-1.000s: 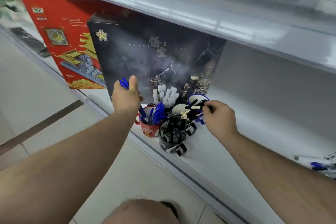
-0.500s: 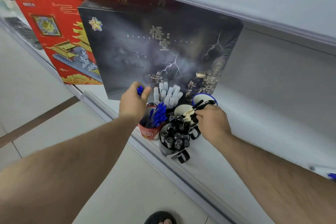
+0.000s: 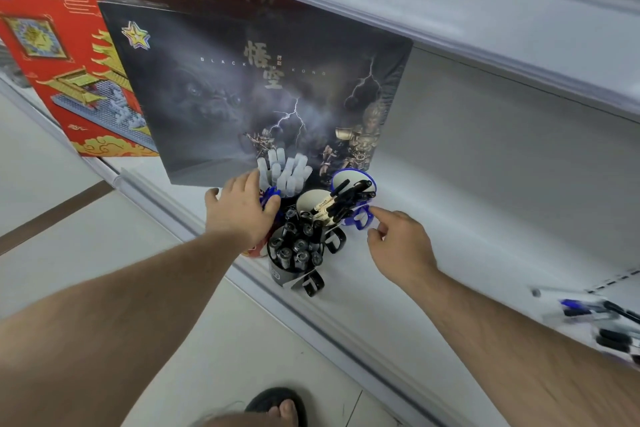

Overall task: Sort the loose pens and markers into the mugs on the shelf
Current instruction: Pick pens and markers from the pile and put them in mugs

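Several mugs cluster on the white shelf (image 3: 433,288). The front grey mug (image 3: 278,277) is full of black markers (image 3: 294,251). Behind it, a white mug (image 3: 309,199) and a blue mug (image 3: 356,221) hold black pens (image 3: 348,198). White-capped pens (image 3: 284,170) stand at the back. My left hand (image 3: 239,213) rests with spread fingers over the blue pens (image 3: 271,195) in the red mug (image 3: 254,252), which is mostly hidden. My right hand (image 3: 398,243) hovers beside the blue mug's handle, its fingers loosely curled around nothing. Loose pens (image 3: 602,319) lie far right.
A dark game box (image 3: 259,87) stands right behind the mugs, with a red box (image 3: 62,55) to its left. The upper shelf (image 3: 450,10) overhangs close above. Tiled floor (image 3: 86,236) and my sandalled foot (image 3: 277,406) lie below the shelf edge.
My left hand lowered the blue pens into the red mug and let go. My right hand released the black pens in the blue mug and drew back to the right.
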Available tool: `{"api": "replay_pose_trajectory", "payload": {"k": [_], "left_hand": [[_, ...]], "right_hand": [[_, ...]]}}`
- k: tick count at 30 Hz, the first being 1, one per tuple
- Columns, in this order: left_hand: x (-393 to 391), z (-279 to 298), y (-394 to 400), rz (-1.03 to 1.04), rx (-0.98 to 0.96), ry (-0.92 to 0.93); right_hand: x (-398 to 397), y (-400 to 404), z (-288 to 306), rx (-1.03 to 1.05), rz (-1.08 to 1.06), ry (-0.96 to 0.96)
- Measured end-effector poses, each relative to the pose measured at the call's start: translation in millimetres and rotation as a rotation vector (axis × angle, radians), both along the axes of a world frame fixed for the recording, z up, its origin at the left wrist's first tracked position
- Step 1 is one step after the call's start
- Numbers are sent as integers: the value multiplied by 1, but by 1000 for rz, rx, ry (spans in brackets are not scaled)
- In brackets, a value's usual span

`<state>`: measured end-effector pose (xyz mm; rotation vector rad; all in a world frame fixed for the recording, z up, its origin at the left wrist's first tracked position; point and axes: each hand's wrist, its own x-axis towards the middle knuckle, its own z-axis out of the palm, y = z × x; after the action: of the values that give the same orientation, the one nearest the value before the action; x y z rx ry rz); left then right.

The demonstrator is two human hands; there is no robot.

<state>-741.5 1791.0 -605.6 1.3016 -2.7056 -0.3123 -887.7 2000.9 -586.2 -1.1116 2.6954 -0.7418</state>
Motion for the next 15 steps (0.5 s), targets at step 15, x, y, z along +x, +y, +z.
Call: {"api": "replay_pose_trajectory", "payload": {"k": [15], "left_hand": [[-55, 91, 124, -855, -287, -241]], "right_hand": [[-13, 124, 4, -52, -292, -115]]}}
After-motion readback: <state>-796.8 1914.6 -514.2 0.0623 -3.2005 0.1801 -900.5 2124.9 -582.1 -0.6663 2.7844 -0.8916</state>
